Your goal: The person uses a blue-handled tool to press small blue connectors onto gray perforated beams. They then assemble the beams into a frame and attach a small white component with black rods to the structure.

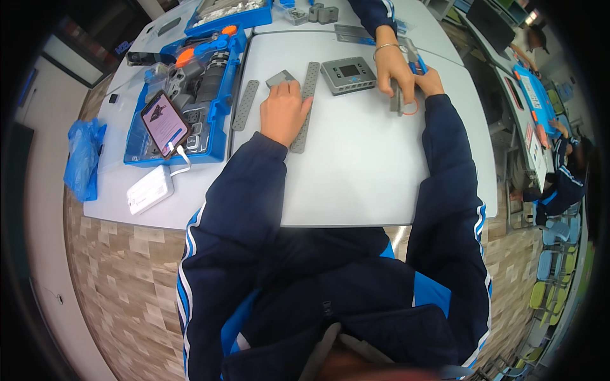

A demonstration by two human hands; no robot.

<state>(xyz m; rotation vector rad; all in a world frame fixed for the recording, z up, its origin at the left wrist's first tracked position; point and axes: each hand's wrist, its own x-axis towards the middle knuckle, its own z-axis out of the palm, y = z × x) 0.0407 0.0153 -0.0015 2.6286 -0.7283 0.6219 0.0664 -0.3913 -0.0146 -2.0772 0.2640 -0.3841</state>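
My left hand (pixel 284 111) lies palm down on the white table, its thumb apart over a long grey perforated beam (pixel 310 81). Its fingertips touch a small grey block (pixel 278 77). On the right, my right hand (pixel 431 82) is closed around something mostly hidden; a slim grey and blue piece (pixel 417 62) shows by its fingers. Right beside it, a co-worker's hand (pixel 393 66) with a bracelet reaches in from the far side, fingers pointing down at an upright grey piece (pixel 398 103). A thin orange loop (pixel 414 109) shows below. Between my hands sits a grey controller box (pixel 348 75) with a dark screen.
A shorter grey beam (pixel 245 105) lies left of my left hand. Further left, a blue parts case (pixel 219 130) holds grey parts, with a phone (pixel 165 124) on top, cabled to a white power bank (pixel 150 189). Another blue case (pixel 229 19) stands behind. A blue bag (pixel 84 159) hangs at the left edge.
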